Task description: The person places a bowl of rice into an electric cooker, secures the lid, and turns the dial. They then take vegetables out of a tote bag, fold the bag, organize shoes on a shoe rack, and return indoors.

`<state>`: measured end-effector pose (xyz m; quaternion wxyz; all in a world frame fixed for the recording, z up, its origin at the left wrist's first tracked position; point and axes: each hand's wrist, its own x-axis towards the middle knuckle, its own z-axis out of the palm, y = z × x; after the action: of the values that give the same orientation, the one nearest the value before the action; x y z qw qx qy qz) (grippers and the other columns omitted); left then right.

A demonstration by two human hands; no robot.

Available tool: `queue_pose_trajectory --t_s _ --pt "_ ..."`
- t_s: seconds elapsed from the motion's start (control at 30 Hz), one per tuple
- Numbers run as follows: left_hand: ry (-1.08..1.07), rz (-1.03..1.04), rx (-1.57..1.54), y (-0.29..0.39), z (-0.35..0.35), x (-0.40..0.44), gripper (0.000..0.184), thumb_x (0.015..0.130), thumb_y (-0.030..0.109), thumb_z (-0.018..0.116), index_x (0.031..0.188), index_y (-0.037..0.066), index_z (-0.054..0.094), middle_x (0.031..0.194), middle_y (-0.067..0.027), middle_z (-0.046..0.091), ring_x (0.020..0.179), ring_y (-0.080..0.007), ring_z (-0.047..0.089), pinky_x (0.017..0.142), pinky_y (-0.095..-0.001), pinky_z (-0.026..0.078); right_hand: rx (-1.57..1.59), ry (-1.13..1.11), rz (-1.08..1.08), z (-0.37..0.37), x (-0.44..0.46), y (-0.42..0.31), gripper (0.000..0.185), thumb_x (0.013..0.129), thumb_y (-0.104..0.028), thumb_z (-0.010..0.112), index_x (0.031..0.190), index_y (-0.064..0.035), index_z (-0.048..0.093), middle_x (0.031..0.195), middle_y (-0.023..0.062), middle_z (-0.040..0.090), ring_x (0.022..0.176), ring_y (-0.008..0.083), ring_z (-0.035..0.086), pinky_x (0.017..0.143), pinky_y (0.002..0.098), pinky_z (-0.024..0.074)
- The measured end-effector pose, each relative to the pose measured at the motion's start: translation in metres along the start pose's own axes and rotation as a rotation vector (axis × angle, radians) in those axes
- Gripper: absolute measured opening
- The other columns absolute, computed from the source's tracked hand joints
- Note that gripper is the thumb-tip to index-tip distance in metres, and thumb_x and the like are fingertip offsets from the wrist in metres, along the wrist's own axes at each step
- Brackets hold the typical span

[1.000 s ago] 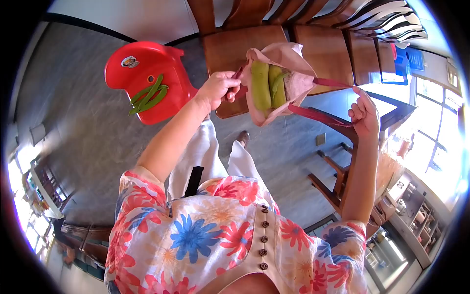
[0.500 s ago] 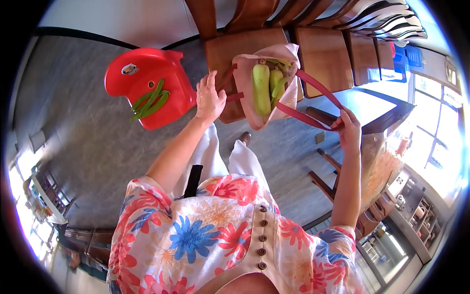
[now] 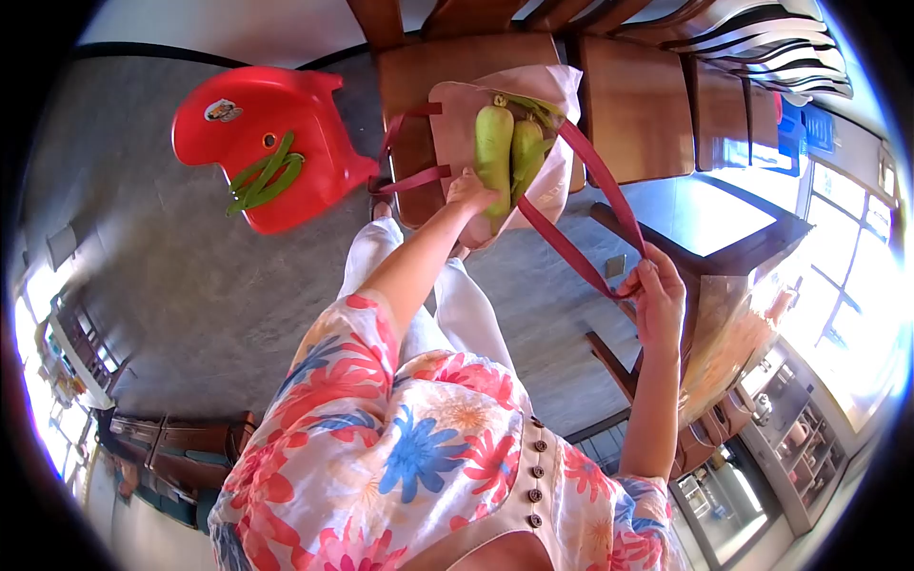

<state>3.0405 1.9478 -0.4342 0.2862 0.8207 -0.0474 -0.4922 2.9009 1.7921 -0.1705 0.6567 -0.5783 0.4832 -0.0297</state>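
Note:
A pale pink bag [image 3: 455, 124] with dark red straps rests open on a wooden chair [image 3: 405, 81]. Inside it lie a long light-green gourd [image 3: 493, 147], a second gourd [image 3: 525, 143] beside it, and some green pods [image 3: 531, 169]. My left hand [image 3: 471, 193] reaches to the bag's near edge and touches the lower end of the long gourd; its fingers are partly hidden. On the right, my right hand [image 3: 657, 285] is closed on one red strap [image 3: 602, 176], which it holds out from the bag. The other strap [image 3: 419, 178] hangs loose at the left.
A red plastic child's chair [image 3: 314, 124] stands at the left with several long green pods [image 3: 271, 181] on its seat. More wooden chairs [image 3: 636, 114] line the wall to the right. A dark-edged table [image 3: 709, 214] stands near my right arm.
My left hand let go of the left strap, opened, then moved right to the gourd in the bag. My right hand has come lower and nearer, still holding its strap.

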Motion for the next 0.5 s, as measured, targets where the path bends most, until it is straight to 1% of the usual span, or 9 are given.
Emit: queue_pose_trajectory --t_s 0.03,0.1,0.17,0.2,0.3,0.33,0.43,0.47,0.5 --pt "-0.003 -0.037 -0.026 0.004 0.007 0.002 0.081 0.060 0.034 0.067 0.118 -0.007 0.029 0.106 -0.0241 0.052 0.100 -0.0334 0.051 0.086 -0.0364 0.041 0.006 -0.003 0.014 -0.006 -0.002 0.003 0.026 0.083 -0.010 0.053 0.107 -0.0004 0.051 0.068 0.0029 0.054 0.057 0.0112 0.053 0.054 0.0235 0.0456" --pt "0.067 -0.125 -0.029 0.014 0.023 0.002 0.092 0.057 0.035 0.071 0.124 -0.004 0.021 0.109 -0.0225 0.048 0.103 -0.0319 0.048 0.087 -0.0355 0.041 0.022 -0.006 0.041 -0.015 -0.007 0.005 0.026 0.083 -0.010 0.053 0.106 -0.0003 0.051 0.068 0.0031 0.055 0.058 0.0113 0.053 0.054 0.0236 0.0457" --pt "0.140 -0.212 -0.025 0.024 0.035 0.000 0.104 0.053 0.036 0.074 0.129 -0.001 0.012 0.112 -0.0210 0.045 0.106 -0.0305 0.045 0.088 -0.0346 0.040 0.036 -0.028 0.016 -0.022 -0.009 0.008 0.026 0.083 -0.010 0.053 0.107 -0.0001 0.051 0.068 0.0033 0.055 0.059 0.0113 0.054 0.054 0.0233 0.0458" --pt "0.197 -0.249 -0.035 0.025 0.045 0.003 0.112 0.049 0.037 0.077 0.131 0.002 0.010 0.114 -0.0183 0.042 0.106 -0.0297 0.043 0.087 -0.0340 0.040 0.041 -0.039 0.001 -0.024 -0.009 0.010 0.026 0.083 -0.010 0.053 0.107 0.0000 0.050 0.068 0.0033 0.055 0.059 0.0113 0.054 0.054 0.0233 0.0458" --pt "0.335 -0.201 0.005 0.020 0.056 0.009 0.113 0.048 0.036 0.077 0.131 0.001 0.009 0.114 -0.0181 0.042 0.107 -0.0297 0.042 0.088 -0.0339 0.040 0.055 -0.046 0.003 -0.029 -0.011 0.013 0.025 0.083 -0.010 0.052 0.107 0.0004 0.050 0.069 0.0036 0.055 0.059 0.0114 0.053 0.054 0.0232 0.0456" --pt "0.350 -0.208 0.012 0.021 0.055 0.010 0.111 0.048 0.034 0.077 0.131 0.001 0.011 0.113 -0.0184 0.044 0.105 -0.0290 0.045 0.087 -0.0341 0.041 0.059 -0.044 0.009 -0.030 -0.012 0.014 0.025 0.084 -0.009 0.052 0.107 0.0006 0.050 0.069 0.0036 0.055 0.059 0.0114 0.053 0.055 0.0232 0.0456" --pt "0.207 -0.206 -0.121 0.013 0.033 0.012 0.108 0.048 0.032 0.076 0.130 0.001 0.013 0.109 -0.0179 0.049 0.100 -0.0287 0.050 0.085 -0.0346 0.042 0.076 -0.040 0.000 -0.032 -0.011 0.015 0.025 0.084 -0.009 0.052 0.107 0.0011 0.050 0.070 0.0040 0.055 0.059 0.0115 0.053 0.055 0.0231 0.0454" --pt "0.271 -0.079 -0.182 0.006 0.024 0.009 0.091 0.053 0.028 0.074 0.125 0.000 0.027 0.104 -0.0152 0.053 0.093 -0.0271 0.054 0.079 -0.0352 0.046 0.089 -0.040 0.003 -0.032 -0.011 0.015 0.025 0.083 -0.009 0.052 0.107 0.0011 0.050 0.070 0.0040 0.055 0.059 0.0115 0.053 0.056 0.0232 0.0453" --pt "0.143 -0.046 -0.461 -0.003 0.014 0.010 0.081 0.057 0.028 0.072 0.122 0.000 0.031 0.103 -0.0149 0.054 0.092 -0.0259 0.055 0.078 -0.0355 0.047 0.102 -0.040 0.005 -0.032 -0.010 0.016 0.025 0.083 -0.009 0.052 0.106 0.0012 0.050 0.070 0.0040 0.055 0.059 0.0115 0.053 0.056 0.0232 0.0453"
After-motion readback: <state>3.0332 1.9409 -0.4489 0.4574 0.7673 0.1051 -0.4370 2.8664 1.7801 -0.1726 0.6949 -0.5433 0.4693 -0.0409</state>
